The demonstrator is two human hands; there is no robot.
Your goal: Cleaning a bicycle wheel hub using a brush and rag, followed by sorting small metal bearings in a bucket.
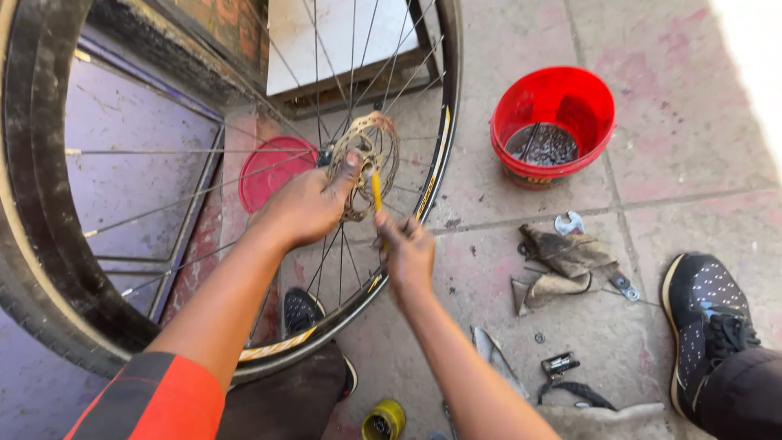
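Observation:
A bicycle wheel [32, 244] with spokes and a black tyre stands upright in front of me. At its hub sits a worn metal brake disc [376, 151]. My left hand [305, 204] grips the disc's left edge, thumb pressed on its face. My right hand [406, 248] holds a thin yellow-handled tool [376, 191] upright, its tip against the disc near the hub.
A red bucket [554, 98] with dark liquid and metal parts stands on the tiled floor at right. A dirty rag [562, 261] lies over spanners near a black shoe [709, 318]. A red lid [273, 171] lies behind the spokes. A small yellow tin [383, 420] sits at the bottom.

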